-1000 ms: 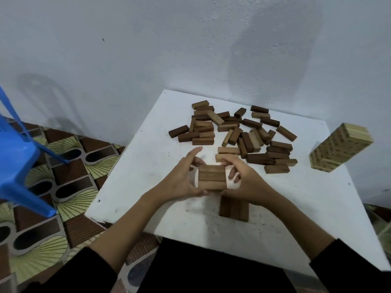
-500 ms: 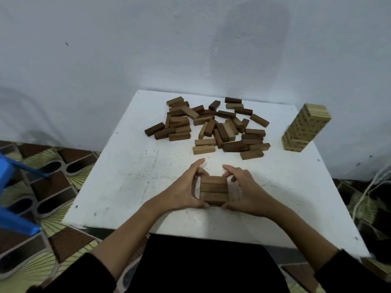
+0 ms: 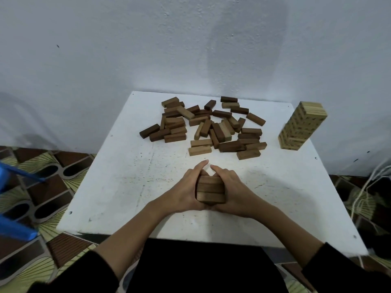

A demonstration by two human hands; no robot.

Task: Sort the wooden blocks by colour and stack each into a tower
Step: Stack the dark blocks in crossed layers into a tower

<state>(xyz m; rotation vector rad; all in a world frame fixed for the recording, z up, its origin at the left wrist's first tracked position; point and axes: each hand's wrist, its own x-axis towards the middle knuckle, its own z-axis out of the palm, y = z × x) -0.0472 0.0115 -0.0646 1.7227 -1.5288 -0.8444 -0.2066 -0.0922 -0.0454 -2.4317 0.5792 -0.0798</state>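
Both hands, left [image 3: 186,190] and right [image 3: 233,192], have fingers closed round a small brown stack [image 3: 210,189] on the near surface [image 3: 127,176]; loose blocks [image 3: 208,126] lie beyond, pale tower [image 3: 301,125] far right.

Two bare forearms enter from lower frame, one at lower left, one at lower right. Left hand [image 3: 186,190] and right hand [image 3: 233,192] bare: no rings, no watch, no gloves visible. Black long sleeves [image 3: 80,273] pushed back, cuffs ending below elbows at bottom corners of frame. Fabric plain, matte, no visible print or seams. Black garment [image 3: 201,269] covers lap or torso at bottom centre, same dark tone as sleeves. Fingernails short, too small to tell more.
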